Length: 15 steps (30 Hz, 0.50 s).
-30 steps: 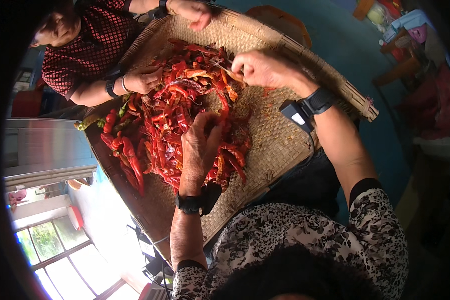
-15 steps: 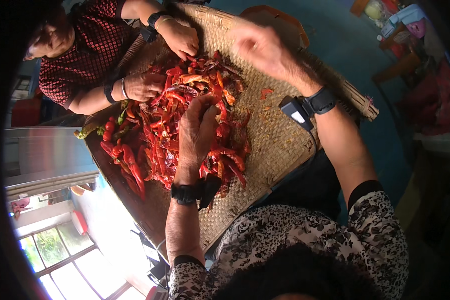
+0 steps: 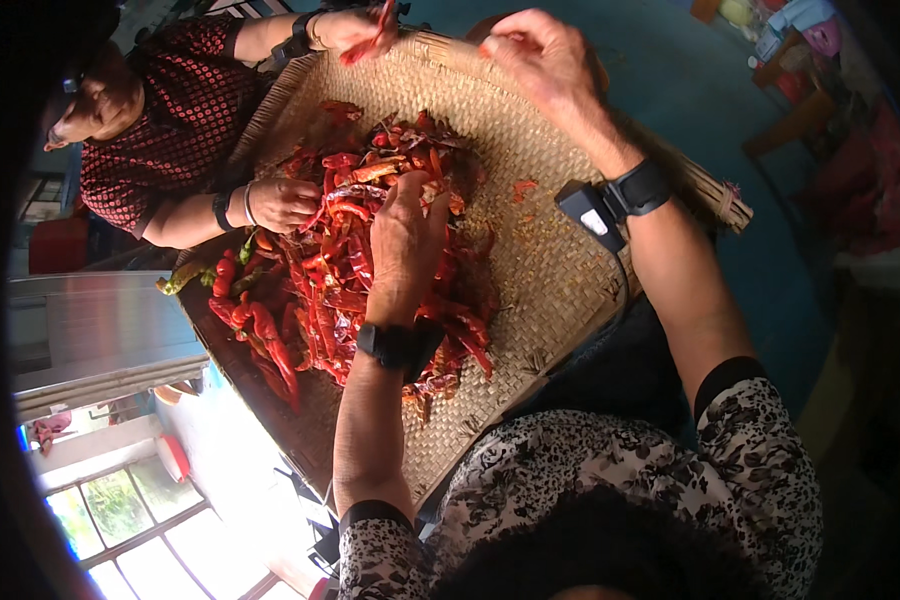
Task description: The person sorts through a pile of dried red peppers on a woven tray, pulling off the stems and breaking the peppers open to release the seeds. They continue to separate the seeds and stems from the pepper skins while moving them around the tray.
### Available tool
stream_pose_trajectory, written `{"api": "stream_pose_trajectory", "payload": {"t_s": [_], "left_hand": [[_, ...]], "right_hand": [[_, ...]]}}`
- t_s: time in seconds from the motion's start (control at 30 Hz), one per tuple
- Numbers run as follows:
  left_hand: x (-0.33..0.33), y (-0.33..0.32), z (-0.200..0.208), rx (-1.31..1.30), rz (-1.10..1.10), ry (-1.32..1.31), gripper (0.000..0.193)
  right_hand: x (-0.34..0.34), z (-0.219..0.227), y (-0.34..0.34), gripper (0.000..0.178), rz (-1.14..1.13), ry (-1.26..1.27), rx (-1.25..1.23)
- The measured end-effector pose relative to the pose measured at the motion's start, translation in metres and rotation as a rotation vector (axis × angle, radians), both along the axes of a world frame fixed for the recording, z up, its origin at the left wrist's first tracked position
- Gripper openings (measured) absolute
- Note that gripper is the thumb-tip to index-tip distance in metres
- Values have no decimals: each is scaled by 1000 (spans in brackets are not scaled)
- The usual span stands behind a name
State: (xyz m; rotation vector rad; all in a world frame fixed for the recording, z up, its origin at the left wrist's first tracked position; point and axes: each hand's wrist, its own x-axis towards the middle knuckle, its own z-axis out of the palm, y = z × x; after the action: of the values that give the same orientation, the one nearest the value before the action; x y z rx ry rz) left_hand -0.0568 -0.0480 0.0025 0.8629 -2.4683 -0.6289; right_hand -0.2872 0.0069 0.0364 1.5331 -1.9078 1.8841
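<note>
A heap of red chili peppers (image 3: pixel 355 265), some shrivelled and some glossy, lies on a woven bamboo tray (image 3: pixel 560 270). Over the heap, my left hand (image 3: pixel 406 245) bends its fingers down among the peppers; the tips are hidden, so what they grip cannot be made out. My right hand (image 3: pixel 545 62) is raised over the tray's far rolled edge, fingertips pinched together, with a small reddish spot at them too blurred to name. Across the tray, a co-worker's hand (image 3: pixel 282 205) touches the heap, while their other hand (image 3: pixel 355 30) lifts a red chili pepper (image 3: pixel 374 42).
A few green peppers (image 3: pixel 185 278) lie at the tray's left corner. Reddish scraps (image 3: pixel 525 188) and pale seeds are scattered on the weave. An orange container stands partly hidden behind my right hand. A bright window (image 3: pixel 140 510) is at lower left.
The co-worker's far hand has risen from the heap with a red chili pepper. My right hand has shifted slightly up and right, and my left hand slightly right.
</note>
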Motion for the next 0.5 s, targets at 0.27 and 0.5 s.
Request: {"api": "stream_pose_trajectory", "payload": {"t_s": [0.27, 0.5], "left_hand": [[-21, -9, -11, -130, 123, -277, 48], [-7, -9, -11, -25, 65, -324, 27]], "right_hand": [[3, -3, 0, 20, -520, 714, -45], [45, -52, -18, 8, 228, 481, 471]]}}
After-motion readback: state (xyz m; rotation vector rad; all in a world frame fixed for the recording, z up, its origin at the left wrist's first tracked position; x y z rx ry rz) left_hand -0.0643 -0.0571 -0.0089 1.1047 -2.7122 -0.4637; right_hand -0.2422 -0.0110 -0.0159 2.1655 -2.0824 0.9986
